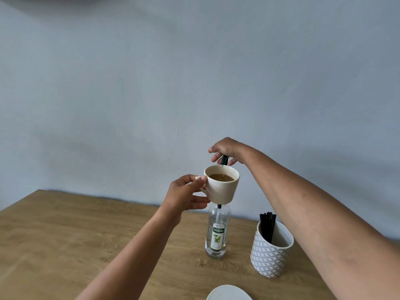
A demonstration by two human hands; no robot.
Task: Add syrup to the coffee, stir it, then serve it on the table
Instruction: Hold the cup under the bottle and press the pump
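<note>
My left hand (184,195) grips the handle of a cream coffee cup (223,189) and holds it in the air, right above and in front of the syrup bottle. The cup holds brown coffee. The clear syrup bottle (216,234) with a green and white label stands upright on the wooden table (86,234); its neck is hidden behind the cup. My right hand (225,150) presses down on the dark pump head (224,159) atop the bottle, and a thin stream of syrup falls into the coffee.
A white patterned holder (270,254) with several black stir sticks (267,224) stands right of the bottle. The rim of a white saucer (229,293) shows at the bottom edge. A plain grey wall rises behind the table.
</note>
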